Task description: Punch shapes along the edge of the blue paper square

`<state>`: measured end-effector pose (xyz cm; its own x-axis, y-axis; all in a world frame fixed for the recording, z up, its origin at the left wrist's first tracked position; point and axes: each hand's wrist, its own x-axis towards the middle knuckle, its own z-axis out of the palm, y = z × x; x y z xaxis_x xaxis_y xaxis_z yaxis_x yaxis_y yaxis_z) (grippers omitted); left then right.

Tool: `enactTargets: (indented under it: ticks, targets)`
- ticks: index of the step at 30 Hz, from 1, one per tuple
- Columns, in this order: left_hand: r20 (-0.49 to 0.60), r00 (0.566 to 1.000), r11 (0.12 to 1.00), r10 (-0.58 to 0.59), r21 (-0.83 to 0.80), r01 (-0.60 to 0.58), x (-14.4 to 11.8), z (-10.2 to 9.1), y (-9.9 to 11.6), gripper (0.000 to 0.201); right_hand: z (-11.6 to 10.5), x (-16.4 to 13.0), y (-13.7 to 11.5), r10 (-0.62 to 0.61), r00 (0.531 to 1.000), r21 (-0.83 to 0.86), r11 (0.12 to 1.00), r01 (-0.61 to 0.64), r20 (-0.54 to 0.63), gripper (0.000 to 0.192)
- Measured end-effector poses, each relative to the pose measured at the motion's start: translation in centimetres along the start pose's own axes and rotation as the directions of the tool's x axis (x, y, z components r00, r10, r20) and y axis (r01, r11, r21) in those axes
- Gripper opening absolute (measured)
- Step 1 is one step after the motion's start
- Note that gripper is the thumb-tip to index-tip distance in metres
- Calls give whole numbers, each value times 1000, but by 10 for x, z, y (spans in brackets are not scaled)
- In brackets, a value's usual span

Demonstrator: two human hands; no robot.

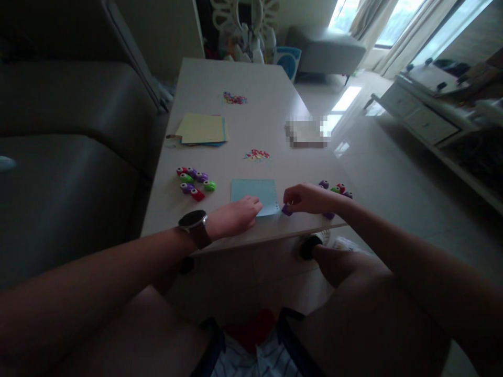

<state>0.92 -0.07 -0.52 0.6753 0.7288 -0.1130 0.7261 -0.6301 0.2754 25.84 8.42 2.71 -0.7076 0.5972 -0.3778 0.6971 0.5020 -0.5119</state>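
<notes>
A light blue sheet of paper (255,189) lies near the front edge of the table, with small punched holes along its top and right edges. My left hand (244,210), with a watch on the wrist, is closed on the sheet's near edge, its fingertips partly hidden. At the sheet's right corner my right hand (297,197) grips a small purple paper punch (287,209). More purple, red and green punches (341,189) lie behind my right forearm, which covers some. On the left sits another group of coloured punches (194,180).
Small coloured paper bits (257,154) lie beyond the sheet, with a second pile (234,98) farther back. A stack of coloured paper (202,129) is at the table's left. A blurred-out flat object (308,133) lies on the right. A dark sofa (70,183) flanks the table.
</notes>
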Motion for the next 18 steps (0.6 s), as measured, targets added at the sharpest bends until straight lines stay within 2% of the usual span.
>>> enactTargets:
  ticks: [18]
  targets:
    - [1,1000,1000,-1,29,1,0,0,1,13,1,1,-4,1,1000,16,1000,-1,-2,17]
